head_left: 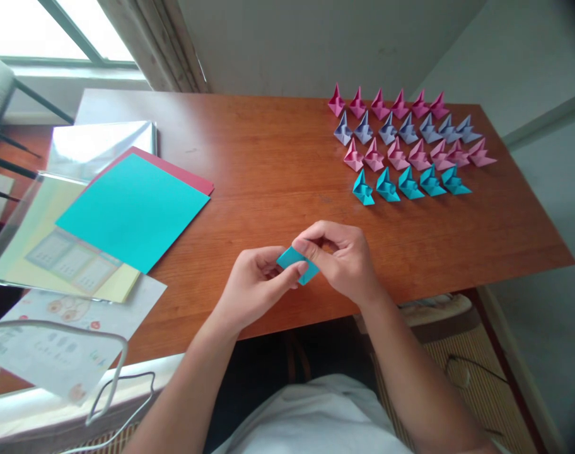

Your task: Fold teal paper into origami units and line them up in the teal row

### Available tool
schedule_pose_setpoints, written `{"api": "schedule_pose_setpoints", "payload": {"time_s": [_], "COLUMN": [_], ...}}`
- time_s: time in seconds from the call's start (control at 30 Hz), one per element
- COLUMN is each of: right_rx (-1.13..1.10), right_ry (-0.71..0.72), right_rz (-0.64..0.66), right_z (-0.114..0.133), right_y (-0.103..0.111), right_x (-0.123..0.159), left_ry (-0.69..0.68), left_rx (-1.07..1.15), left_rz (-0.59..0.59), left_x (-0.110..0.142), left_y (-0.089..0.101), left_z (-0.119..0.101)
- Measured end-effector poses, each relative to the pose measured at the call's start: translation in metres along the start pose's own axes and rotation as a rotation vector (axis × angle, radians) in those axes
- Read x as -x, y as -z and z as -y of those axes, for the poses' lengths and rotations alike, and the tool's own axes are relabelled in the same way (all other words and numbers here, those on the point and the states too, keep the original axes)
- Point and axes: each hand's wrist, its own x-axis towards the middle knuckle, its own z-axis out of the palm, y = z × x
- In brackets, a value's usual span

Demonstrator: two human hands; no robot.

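Note:
Between my two hands, above the front part of the table, is a small folded piece of turquoise paper (307, 275). My left hand (261, 280) pinches its left and lower side, thumb on top. My right hand (342, 258) grips its upper right edge between thumb and fingers. Parts of the paper are hidden behind the fingers. Beyond my right hand stands a row of turquoise folded paper pieces (410, 186) with pointed tips. Behind them are rows of pink (397, 156), lilac (408, 130) and magenta (379, 106) pieces of like shape.
On the left of the wooden table (259, 164) lies a turquoise sheet (136, 211) over a red sheet (174, 167). Under them are a clear pack of yellow paper (20, 227) and a printed sheet (65, 340). A white cable (121, 359) hangs near the front left edge.

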Motion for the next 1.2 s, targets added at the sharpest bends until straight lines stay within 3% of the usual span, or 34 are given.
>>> {"api": "schedule_pose_setpoints", "payload": {"time_s": [0.17, 0.47, 0.83, 1.0, 1.2], "right_rx": [0.089, 0.123, 0.058, 0.017, -0.108], "right_ry": [0.041, 0.037, -0.004, -0.07, -0.201], "right_rz": [0.082, -0.121, -0.071, 0.03, -0.028], "right_z": [0.005, 0.002, -0.004, -0.005, -0.015], "right_y": [0.006, 0.0, 0.004, 0.009, 0.008], "right_x": [-0.001, 0.0, -0.002, -0.001, 0.008], "left_ry": [-0.019, -0.023, -0.029, -0.083, -0.099], "left_rx": [-0.041, -0.041, 0.029, -0.036, -0.035], "left_rz": [0.0, -0.007, -0.109, -0.151, -0.223], "left_x": [0.001, -0.003, -0.001, 0.0, -0.002], "left_y": [0.003, 0.0, -0.004, -0.002, -0.003], "left_z": [0.005, 0.008, 0.005, 0.004, 0.006]}}
